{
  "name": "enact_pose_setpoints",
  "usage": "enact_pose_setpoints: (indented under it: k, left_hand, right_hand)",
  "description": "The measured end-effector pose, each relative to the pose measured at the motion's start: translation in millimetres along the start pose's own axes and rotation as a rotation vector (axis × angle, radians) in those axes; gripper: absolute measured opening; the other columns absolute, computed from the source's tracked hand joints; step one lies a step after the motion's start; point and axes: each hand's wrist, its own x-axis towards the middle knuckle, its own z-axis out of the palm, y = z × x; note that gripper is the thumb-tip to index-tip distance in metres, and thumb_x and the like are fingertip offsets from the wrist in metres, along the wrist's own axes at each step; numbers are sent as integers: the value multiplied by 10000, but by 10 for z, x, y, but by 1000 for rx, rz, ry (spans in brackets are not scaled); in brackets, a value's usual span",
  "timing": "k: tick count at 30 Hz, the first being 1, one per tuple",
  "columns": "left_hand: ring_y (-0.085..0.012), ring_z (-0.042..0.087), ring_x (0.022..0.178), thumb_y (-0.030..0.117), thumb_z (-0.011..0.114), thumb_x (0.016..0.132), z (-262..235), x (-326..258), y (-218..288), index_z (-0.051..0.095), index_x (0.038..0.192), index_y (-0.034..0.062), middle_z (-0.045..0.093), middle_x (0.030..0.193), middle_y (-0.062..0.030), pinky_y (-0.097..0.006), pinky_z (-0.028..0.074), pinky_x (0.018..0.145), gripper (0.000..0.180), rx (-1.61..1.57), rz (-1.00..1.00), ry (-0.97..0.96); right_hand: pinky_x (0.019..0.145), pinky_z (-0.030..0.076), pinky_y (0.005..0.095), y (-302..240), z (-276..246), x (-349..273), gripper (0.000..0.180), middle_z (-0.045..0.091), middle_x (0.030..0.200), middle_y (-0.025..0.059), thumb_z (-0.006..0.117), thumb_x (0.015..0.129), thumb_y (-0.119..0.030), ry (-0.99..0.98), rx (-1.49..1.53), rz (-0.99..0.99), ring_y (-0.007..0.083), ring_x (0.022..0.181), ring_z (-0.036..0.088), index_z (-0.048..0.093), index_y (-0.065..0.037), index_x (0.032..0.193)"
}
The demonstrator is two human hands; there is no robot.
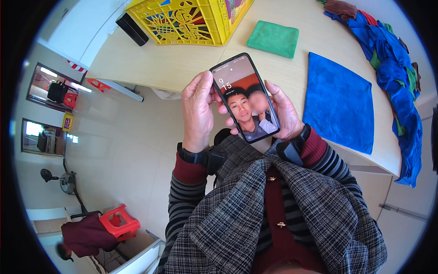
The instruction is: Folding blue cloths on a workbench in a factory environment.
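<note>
In the head view, the left hand (199, 107) and right hand (285, 114) grip a phone (241, 82) by its long sides, lit screen facing up, at the near edge of the pale table (182, 61). On that table's right part lies a flat blue cloth (338, 104), toward its far side a folded green cloth (273, 39) and a yellow crate (218, 23), and along its right edge a heap of mostly blue cloths (392, 59).

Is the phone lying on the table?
No, the left hand and right hand hold the phone between them, its lit screen facing up.
</note>
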Motion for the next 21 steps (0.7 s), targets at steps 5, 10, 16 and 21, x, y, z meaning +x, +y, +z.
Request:
enact_pose_setpoints:
  k: [5, 10, 16, 21]
  left_hand:
    - [-82, 511, 622, 341, 581, 1039, -75, 59, -15, 659, 950, 36, 603, 745, -9, -222, 427, 525, 327, 7, 11, 29]
    - [-83, 511, 619, 345, 557, 1050, -120, 114, -51, 660, 946, 35, 607, 749, -6, -236, 429, 531, 343, 28, 16, 55]
    - [-90, 517, 621, 361, 486, 1078, -191, 38, -144, 656, 944, 16, 607, 744, -22, -244, 439, 551, 408, 83, 40, 73]
    - [-116, 589, 672, 347, 431, 1097, -535, -369, -428, 644, 1047, -20, 646, 822, -78, -254, 476, 598, 427, 332, -133, -86]
  right_hand:
    - [938, 536, 526, 34, -23, 34, 844, 532, 1390, 292, 250, 1011, -691, -3, 4, 23, 410, 1087, 645, 301, -49, 1557]
    - [942, 538, 508, 61, -97, 102, 875, 543, 1370, 303, 249, 999, -716, -21, -19, 37, 411, 1083, 647, 309, -35, 1545]
    - [958, 537, 500, 27, -126, 141, 855, 555, 1359, 296, 271, 1006, -701, 39, -18, 0, 400, 1092, 648, 311, -35, 1539]
    - [982, 534, 493, -78, -184, 188, 843, 550, 1373, 286, 289, 1009, -692, 94, -61, -115, 382, 1126, 644, 297, -41, 1544]
